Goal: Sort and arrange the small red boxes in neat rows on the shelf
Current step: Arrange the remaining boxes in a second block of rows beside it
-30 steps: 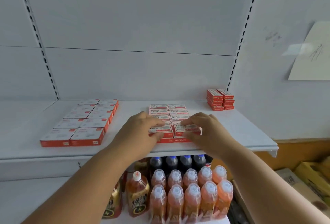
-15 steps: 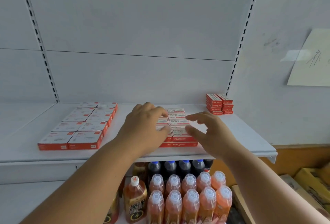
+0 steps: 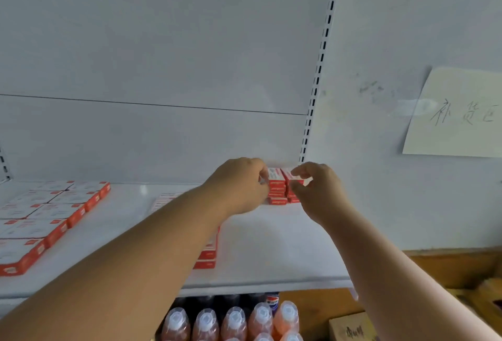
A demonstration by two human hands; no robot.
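A white metal shelf (image 3: 271,253) runs across a pale panelled wall, a slotted upright (image 3: 317,74) rising at its back right. Nearest, below the shelf edge, stand orange-pink drink bottles with clear caps (image 3: 233,321), with dark bottles behind them. On the shelf, well left of both hands, flat white-topped red cardboard boxes (image 3: 49,221) lie in 2 rows. A middle block of similar boxes (image 3: 207,256) is mostly hidden under the left forearm. Farthest, at the back corner, sits the stack of small red boxes (image 3: 277,191), 2 columns wide, directly between the hands. The left hand (image 3: 239,185) curls its fingers at the stack's left side. The right hand (image 3: 317,191) pinches the top right box. A handwritten paper note (image 3: 456,115) hangs on the wall, up and right.
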